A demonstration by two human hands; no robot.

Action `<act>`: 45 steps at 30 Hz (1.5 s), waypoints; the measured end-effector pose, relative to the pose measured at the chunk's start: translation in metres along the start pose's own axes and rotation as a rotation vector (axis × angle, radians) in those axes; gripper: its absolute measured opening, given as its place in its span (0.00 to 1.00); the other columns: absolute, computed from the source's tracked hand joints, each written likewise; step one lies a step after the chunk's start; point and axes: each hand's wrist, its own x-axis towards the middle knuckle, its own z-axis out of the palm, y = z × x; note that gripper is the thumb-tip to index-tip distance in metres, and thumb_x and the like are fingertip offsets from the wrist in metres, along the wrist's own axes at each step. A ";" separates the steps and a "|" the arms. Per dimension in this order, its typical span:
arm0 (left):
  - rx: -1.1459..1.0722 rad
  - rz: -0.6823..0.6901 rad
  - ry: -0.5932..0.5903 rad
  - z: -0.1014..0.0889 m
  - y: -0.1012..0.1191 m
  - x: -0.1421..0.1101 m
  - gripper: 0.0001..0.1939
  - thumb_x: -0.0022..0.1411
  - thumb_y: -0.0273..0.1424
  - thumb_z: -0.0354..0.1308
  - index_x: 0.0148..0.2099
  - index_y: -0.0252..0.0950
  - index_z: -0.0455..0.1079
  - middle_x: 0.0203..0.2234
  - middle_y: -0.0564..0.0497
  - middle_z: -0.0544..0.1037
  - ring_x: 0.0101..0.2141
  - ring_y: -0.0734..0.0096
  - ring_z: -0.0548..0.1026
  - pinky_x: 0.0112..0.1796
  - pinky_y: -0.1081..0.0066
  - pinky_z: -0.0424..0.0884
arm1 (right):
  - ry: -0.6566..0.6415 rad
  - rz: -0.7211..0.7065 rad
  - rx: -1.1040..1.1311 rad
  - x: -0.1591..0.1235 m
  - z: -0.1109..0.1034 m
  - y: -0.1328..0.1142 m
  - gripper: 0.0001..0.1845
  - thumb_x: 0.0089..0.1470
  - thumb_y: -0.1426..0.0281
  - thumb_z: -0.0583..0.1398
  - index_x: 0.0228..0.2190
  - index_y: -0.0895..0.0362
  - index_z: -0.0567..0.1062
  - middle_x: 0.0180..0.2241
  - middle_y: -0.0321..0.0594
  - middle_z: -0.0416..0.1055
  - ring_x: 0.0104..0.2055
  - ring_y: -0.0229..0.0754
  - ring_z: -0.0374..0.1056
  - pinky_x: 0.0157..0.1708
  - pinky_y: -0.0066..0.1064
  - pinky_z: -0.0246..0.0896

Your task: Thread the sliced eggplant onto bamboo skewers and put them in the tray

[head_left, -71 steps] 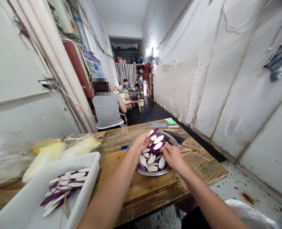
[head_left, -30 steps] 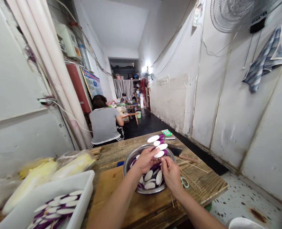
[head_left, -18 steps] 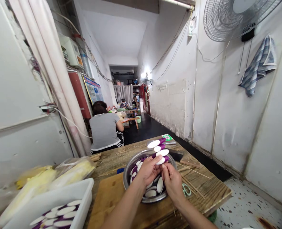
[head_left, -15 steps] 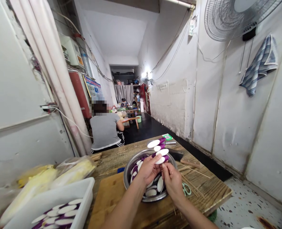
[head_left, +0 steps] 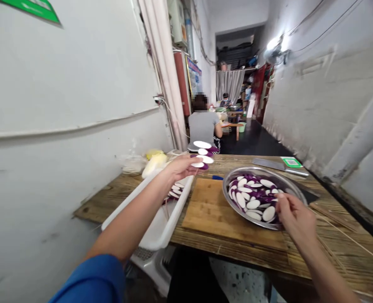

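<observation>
Left hand (head_left: pixel 180 167), nearer the white rectangular plastic tray (head_left: pixel 174 223), grips skewered purple-edged white oval slices (head_left: pixel 206 160), row pointing away, near its far right corner. Right hand (head_left: pixel 297 215): well right of tray; grip indeterminate.

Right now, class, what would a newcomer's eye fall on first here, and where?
Probably the round shiny metal bowl of white-faced, purple-skinned oval slices, right of centre, with the bare right hand at its right side. Next might come the bare left hand, further left, holding up a short row of similar slices near the long white plastic tray.
</observation>
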 end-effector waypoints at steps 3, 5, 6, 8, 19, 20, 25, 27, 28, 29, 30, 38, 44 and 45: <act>0.089 -0.082 0.215 -0.069 -0.014 -0.020 0.09 0.45 0.24 0.65 0.32 0.29 0.71 0.28 0.40 0.77 0.27 0.65 0.76 0.29 0.70 0.71 | 0.007 -0.038 -0.030 0.002 0.001 0.002 0.21 0.53 0.54 0.50 0.32 0.57 0.73 0.18 0.36 0.67 0.18 0.36 0.61 0.20 0.27 0.54; 0.119 -0.192 0.299 -0.108 -0.033 -0.027 0.09 0.43 0.23 0.65 0.29 0.29 0.70 0.24 0.42 0.76 0.23 0.68 0.74 0.25 0.72 0.69 | 0.016 -0.057 -0.058 0.002 0.002 0.004 0.21 0.52 0.54 0.51 0.31 0.57 0.73 0.18 0.36 0.67 0.17 0.36 0.60 0.19 0.27 0.54; 0.128 -0.246 0.321 -0.123 -0.044 -0.028 0.09 0.42 0.24 0.66 0.28 0.30 0.69 0.22 0.44 0.75 0.20 0.71 0.72 0.23 0.73 0.68 | 0.019 -0.062 -0.068 0.003 0.003 0.005 0.21 0.51 0.54 0.51 0.31 0.57 0.73 0.18 0.36 0.68 0.17 0.36 0.60 0.19 0.27 0.54; 0.170 -0.254 0.395 -0.146 -0.062 -0.028 0.11 0.40 0.25 0.67 0.26 0.31 0.68 0.17 0.51 0.71 0.14 0.78 0.65 0.17 0.78 0.62 | 0.032 -0.070 -0.085 0.004 0.005 0.008 0.20 0.51 0.54 0.52 0.32 0.57 0.73 0.21 0.37 0.70 0.18 0.37 0.62 0.20 0.27 0.56; 0.480 -0.310 0.515 -0.158 -0.084 -0.015 0.18 0.33 0.32 0.69 0.22 0.32 0.63 0.12 0.56 0.65 0.13 0.81 0.58 0.16 0.77 0.53 | 0.069 -0.072 -0.173 0.005 0.006 0.009 0.19 0.49 0.56 0.53 0.32 0.57 0.74 0.24 0.39 0.73 0.21 0.39 0.66 0.22 0.28 0.57; 0.499 -0.314 0.519 -0.158 -0.085 -0.015 0.18 0.33 0.33 0.69 0.22 0.32 0.62 0.12 0.57 0.64 0.13 0.81 0.57 0.16 0.77 0.53 | 0.065 -0.075 -0.170 0.004 0.006 0.008 0.19 0.49 0.57 0.52 0.32 0.57 0.74 0.24 0.39 0.73 0.22 0.39 0.66 0.22 0.28 0.58; 0.484 -0.308 0.520 -0.159 -0.085 -0.017 0.20 0.33 0.34 0.69 0.21 0.34 0.59 0.11 0.58 0.62 0.14 0.81 0.58 0.18 0.77 0.55 | 0.050 -0.083 -0.154 0.002 0.005 0.005 0.18 0.50 0.57 0.52 0.32 0.57 0.74 0.23 0.37 0.73 0.20 0.36 0.64 0.22 0.27 0.57; 0.437 -0.283 0.509 -0.157 -0.082 -0.020 0.20 0.32 0.35 0.69 0.21 0.34 0.60 0.11 0.59 0.63 0.15 0.81 0.59 0.19 0.77 0.55 | 0.051 -0.084 -0.152 0.002 0.006 0.006 0.18 0.50 0.57 0.52 0.33 0.56 0.74 0.23 0.37 0.72 0.19 0.36 0.64 0.22 0.27 0.57; 0.412 -0.262 0.502 -0.155 -0.080 -0.022 0.20 0.32 0.35 0.69 0.22 0.33 0.60 0.11 0.59 0.63 0.15 0.81 0.59 0.19 0.77 0.55 | 0.055 -0.083 -0.154 0.002 0.006 0.007 0.18 0.50 0.57 0.52 0.33 0.56 0.74 0.23 0.38 0.73 0.19 0.36 0.64 0.21 0.27 0.57; 0.392 -0.239 0.495 -0.153 -0.077 -0.024 0.20 0.32 0.36 0.69 0.22 0.33 0.61 0.12 0.59 0.63 0.15 0.82 0.59 0.19 0.77 0.55 | 0.058 -0.081 -0.156 0.002 0.007 0.008 0.18 0.50 0.57 0.52 0.32 0.56 0.74 0.24 0.38 0.73 0.19 0.37 0.64 0.22 0.27 0.57; 0.379 -0.207 0.488 -0.150 -0.074 -0.026 0.20 0.32 0.36 0.69 0.23 0.33 0.62 0.12 0.58 0.64 0.15 0.82 0.59 0.19 0.77 0.55 | 0.059 -0.080 -0.154 0.002 0.007 0.009 0.18 0.49 0.57 0.52 0.33 0.56 0.74 0.24 0.38 0.73 0.19 0.37 0.64 0.22 0.28 0.57; 0.200 -0.036 0.388 -0.126 -0.047 -0.039 0.23 0.34 0.34 0.70 0.35 0.30 0.72 0.28 0.47 0.76 0.27 0.74 0.72 0.31 0.74 0.67 | 0.031 -0.098 -0.110 0.002 0.009 0.013 0.18 0.49 0.56 0.52 0.33 0.55 0.73 0.24 0.38 0.73 0.17 0.36 0.61 0.20 0.29 0.56; 0.194 0.010 0.318 -0.116 -0.044 -0.043 0.20 0.36 0.33 0.69 0.34 0.30 0.73 0.32 0.45 0.76 0.31 0.71 0.72 0.34 0.70 0.69 | 0.037 -0.126 -0.126 0.002 0.009 0.012 0.18 0.50 0.57 0.51 0.32 0.56 0.73 0.21 0.36 0.72 0.16 0.36 0.62 0.19 0.27 0.54; 0.204 0.023 0.313 -0.115 -0.045 -0.044 0.20 0.36 0.34 0.69 0.33 0.30 0.73 0.32 0.45 0.76 0.32 0.71 0.72 0.35 0.70 0.69 | 0.038 -0.127 -0.130 0.002 0.008 0.012 0.18 0.50 0.57 0.51 0.32 0.56 0.73 0.21 0.36 0.71 0.16 0.36 0.62 0.19 0.27 0.54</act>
